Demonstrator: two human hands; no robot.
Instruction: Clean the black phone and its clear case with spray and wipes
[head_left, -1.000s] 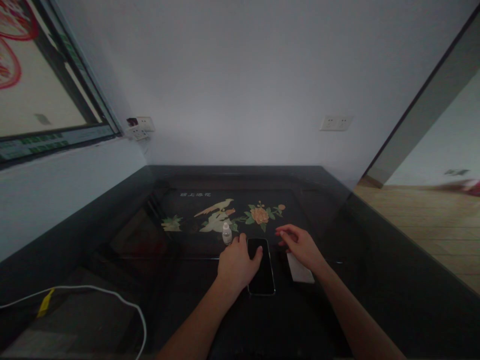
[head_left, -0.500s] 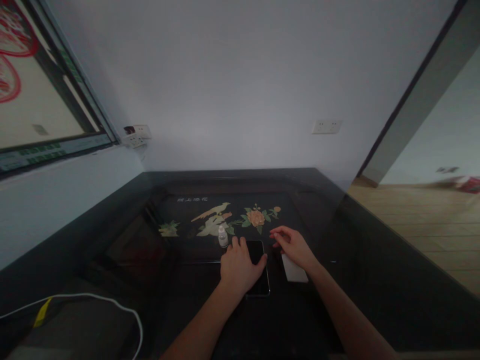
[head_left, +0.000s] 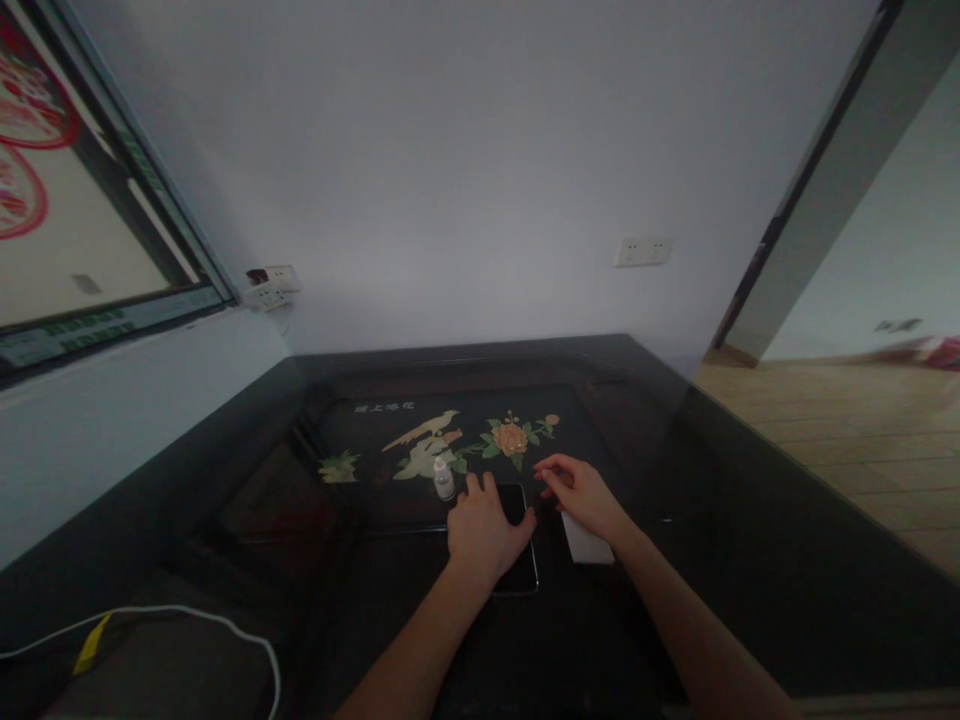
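Glossy and dark, the bench [head_left: 735, 520] bears a phone [head_left: 523, 573] flat beneath the left hand [head_left: 485, 525], its grip spread loosely; whether the curled right hand [head_left: 579, 494] pinches anything, I cannot tell. Likely light, stiff, slick and breakable, it suits holding by its long edges.

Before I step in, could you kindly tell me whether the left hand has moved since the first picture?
Yes. Judged against the flower design, the left hand has shifted slightly to the right, further over the phone.
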